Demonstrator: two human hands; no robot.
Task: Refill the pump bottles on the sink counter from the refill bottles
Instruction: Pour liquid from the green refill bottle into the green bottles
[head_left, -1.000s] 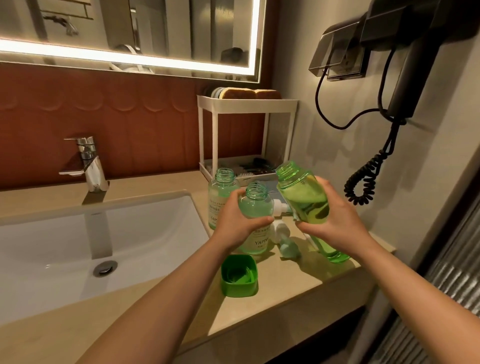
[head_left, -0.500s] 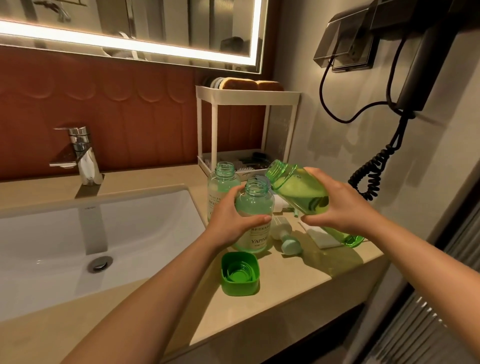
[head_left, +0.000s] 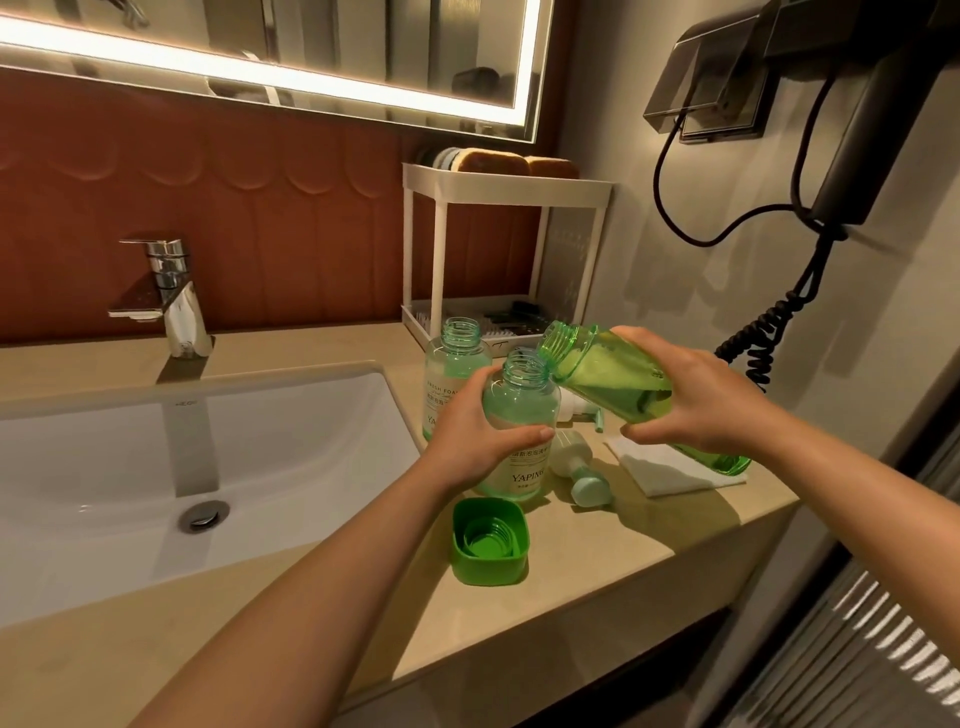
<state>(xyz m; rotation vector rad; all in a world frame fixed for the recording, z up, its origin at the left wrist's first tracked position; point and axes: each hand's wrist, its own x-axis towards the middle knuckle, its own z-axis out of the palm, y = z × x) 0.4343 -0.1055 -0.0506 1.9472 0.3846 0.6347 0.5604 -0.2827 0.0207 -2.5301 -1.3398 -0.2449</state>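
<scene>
Left hand (head_left: 470, 441) clasps pump bottle (head_left: 519, 415); right hand (head_left: 696, 400) tilts refill bottle (head_left: 608, 379) (mouths seemingly touching).

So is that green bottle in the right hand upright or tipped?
Tipped. The green refill bottle lies nearly level in the right hand, its uncapped mouth over the pump bottle.

green refill bottle (head_left: 613, 384) tilted, mouth over uncapped pump bottle (head_left: 519, 410)

My refill bottle (head_left: 613, 384) is clear green with yellow-green liquid; the pump bottle (head_left: 519, 415) I steady is pale teal with a white label. A bright green cap (head_left: 489, 541) sits on the beige bench (head_left: 597, 561), before a rust-brown scalloped wall (head_left: 234, 218).
</scene>
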